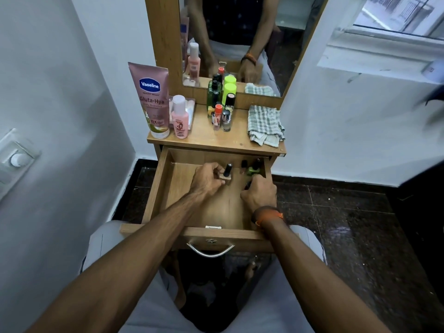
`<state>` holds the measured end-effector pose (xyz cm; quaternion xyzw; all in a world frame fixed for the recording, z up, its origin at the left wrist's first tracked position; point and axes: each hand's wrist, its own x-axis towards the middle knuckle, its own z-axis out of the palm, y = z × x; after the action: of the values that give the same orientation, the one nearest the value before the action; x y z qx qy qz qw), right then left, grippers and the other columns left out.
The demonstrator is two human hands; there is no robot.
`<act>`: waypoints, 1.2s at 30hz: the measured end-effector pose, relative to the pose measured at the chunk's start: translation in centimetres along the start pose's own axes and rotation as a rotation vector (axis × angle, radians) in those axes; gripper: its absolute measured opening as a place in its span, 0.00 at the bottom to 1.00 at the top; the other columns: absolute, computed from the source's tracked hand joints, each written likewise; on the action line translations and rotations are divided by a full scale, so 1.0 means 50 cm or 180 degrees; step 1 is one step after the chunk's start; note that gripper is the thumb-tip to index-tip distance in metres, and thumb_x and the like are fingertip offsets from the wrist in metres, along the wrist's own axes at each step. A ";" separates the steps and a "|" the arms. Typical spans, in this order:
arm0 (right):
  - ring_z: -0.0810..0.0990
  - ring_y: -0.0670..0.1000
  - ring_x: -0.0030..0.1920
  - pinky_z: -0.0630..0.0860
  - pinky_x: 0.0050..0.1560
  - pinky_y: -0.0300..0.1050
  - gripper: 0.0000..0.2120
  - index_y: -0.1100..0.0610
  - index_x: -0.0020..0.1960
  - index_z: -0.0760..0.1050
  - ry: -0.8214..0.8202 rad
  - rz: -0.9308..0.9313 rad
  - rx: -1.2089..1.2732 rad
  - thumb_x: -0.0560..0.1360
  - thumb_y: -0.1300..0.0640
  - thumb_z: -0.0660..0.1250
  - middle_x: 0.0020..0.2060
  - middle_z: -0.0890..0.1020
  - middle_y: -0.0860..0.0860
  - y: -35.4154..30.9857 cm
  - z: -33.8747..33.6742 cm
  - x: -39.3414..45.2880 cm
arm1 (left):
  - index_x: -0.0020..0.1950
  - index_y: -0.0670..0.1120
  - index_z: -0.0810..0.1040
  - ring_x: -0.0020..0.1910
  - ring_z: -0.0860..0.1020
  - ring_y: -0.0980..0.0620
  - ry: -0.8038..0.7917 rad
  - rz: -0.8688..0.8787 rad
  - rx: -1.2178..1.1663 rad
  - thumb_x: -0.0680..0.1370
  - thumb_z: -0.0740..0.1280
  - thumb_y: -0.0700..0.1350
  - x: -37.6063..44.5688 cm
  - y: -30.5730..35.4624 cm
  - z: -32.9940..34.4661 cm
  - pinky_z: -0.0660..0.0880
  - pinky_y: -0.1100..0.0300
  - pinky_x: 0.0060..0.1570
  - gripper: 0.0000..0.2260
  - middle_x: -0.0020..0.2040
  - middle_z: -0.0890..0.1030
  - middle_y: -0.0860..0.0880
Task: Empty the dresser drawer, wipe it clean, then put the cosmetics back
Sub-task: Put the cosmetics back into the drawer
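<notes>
The wooden dresser drawer (158,188) is pulled open in front of me. My left hand (206,179) is inside it, closed around a beige nail-polish bottle with a black cap (227,173). My right hand (260,193) is at the drawer's right side, its fingers curled on a small dark item (247,186) that is mostly hidden. A green nail-polish bottle (253,169) and a small dark bottle (243,164) stand at the drawer's back right. The checked cloth (264,124) lies on the dresser top.
On the dresser top (206,138) stand a pink Vaseline tube (151,99), a pink bottle (179,118), a clear box and a cluster of small cosmetic bottles (221,104). A mirror (235,39) rises behind. White walls stand close on both sides; the floor is dark.
</notes>
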<state>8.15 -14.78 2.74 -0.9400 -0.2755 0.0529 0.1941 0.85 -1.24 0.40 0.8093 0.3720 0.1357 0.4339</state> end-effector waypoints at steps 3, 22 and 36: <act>0.79 0.61 0.47 0.76 0.45 0.45 0.06 0.63 0.47 0.79 0.0037 -0.0161 -0.0134 0.72 0.63 0.67 0.55 0.74 0.59 -0.002 -0.001 0.012 | 0.48 0.43 0.83 0.48 0.81 0.51 -0.0099 -0.0098 0.0014 0.68 0.77 0.35 0.002 -0.009 0.006 0.72 0.64 0.46 0.11 0.44 0.82 0.51; 0.82 0.55 0.46 0.79 0.46 0.45 0.07 0.57 0.51 0.80 -0.0686 -0.0895 -0.0348 0.76 0.54 0.67 0.45 0.83 0.53 0.028 0.003 -0.023 | 0.42 0.49 0.79 0.40 0.77 0.56 -0.0308 0.0113 0.0001 0.67 0.77 0.37 0.026 -0.026 0.016 0.70 0.66 0.42 0.11 0.39 0.81 0.54; 0.78 0.59 0.57 0.76 0.57 0.51 0.17 0.61 0.69 0.68 -0.1700 -0.1213 -0.0942 0.81 0.58 0.58 0.60 0.77 0.59 0.025 0.000 0.000 | 0.52 0.46 0.84 0.46 0.82 0.52 -0.0246 0.0143 -0.0063 0.68 0.78 0.39 0.034 -0.015 0.039 0.76 0.62 0.49 0.13 0.46 0.86 0.48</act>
<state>8.79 -15.74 2.25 -0.8427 -0.4915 0.2191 -0.0165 2.71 -0.91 -1.54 0.8177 0.3353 0.1178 0.4528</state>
